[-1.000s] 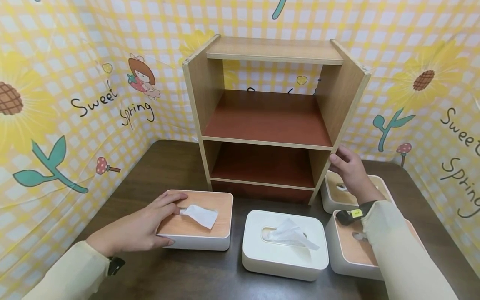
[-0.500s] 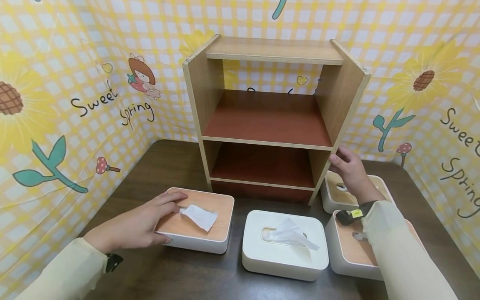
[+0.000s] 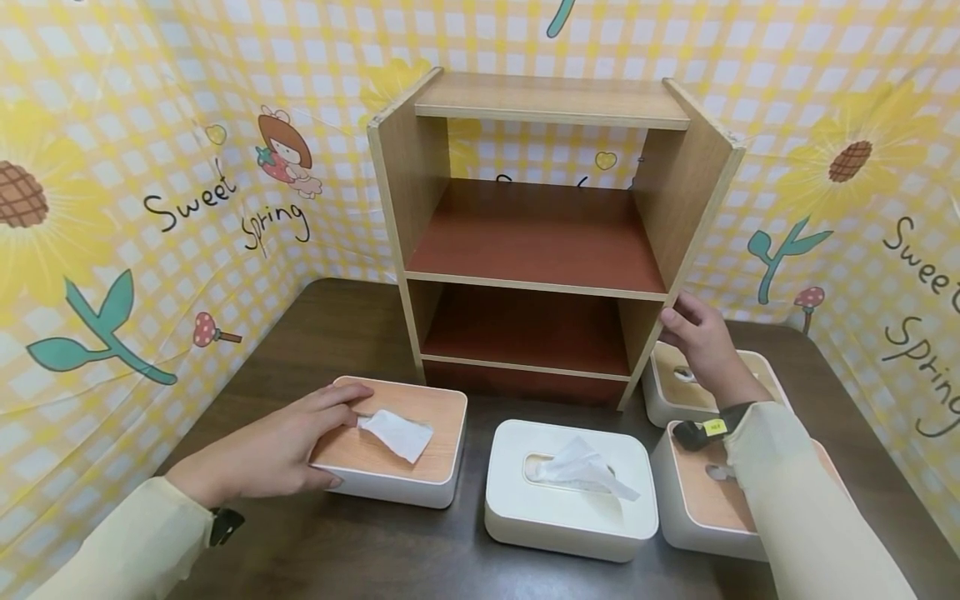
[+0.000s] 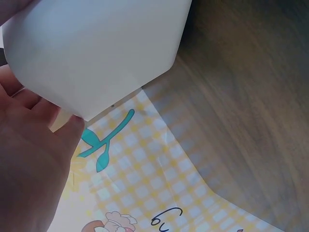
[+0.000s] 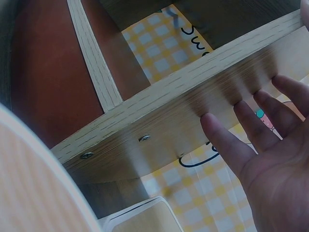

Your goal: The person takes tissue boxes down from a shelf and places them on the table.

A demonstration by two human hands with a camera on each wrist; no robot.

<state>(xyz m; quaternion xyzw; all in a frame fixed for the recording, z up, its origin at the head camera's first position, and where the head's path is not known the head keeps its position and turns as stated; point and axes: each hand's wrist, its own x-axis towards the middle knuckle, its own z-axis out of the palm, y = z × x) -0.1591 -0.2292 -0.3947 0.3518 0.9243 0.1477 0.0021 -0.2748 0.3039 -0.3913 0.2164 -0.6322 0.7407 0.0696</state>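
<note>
My left hand (image 3: 281, 450) grips the left end of a white tissue box (image 3: 435, 412) with a pinkish wood-look lid, thumb at its front side and fingers over the far edge. A tissue pokes from its slot. In the left wrist view the thumb meets the white wall of this tissue box (image 4: 106, 53). Behind stands a small wooden shelf unit (image 3: 536, 242) with reddish-brown boards. My right hand (image 3: 705, 350) touches its right side panel. Seen from the right wrist, extended fingertips (image 5: 210, 121) rest against or very near this wooden side panel (image 5: 169, 133).
An all-white tissue box (image 3: 517, 517) stands in front of the shelf unit. Two more boxes, a wood-lidded one (image 3: 705, 492) and a cream-rimmed one (image 3: 656, 392), lie under my right arm. Patterned yellow check cloth (image 3: 150, 125) walls the dark table (image 3: 330, 333).
The tissue box in my left hand has turned slightly clockwise, and that hand has shifted a little to the left with it. My right hand has stayed at the side panel.
</note>
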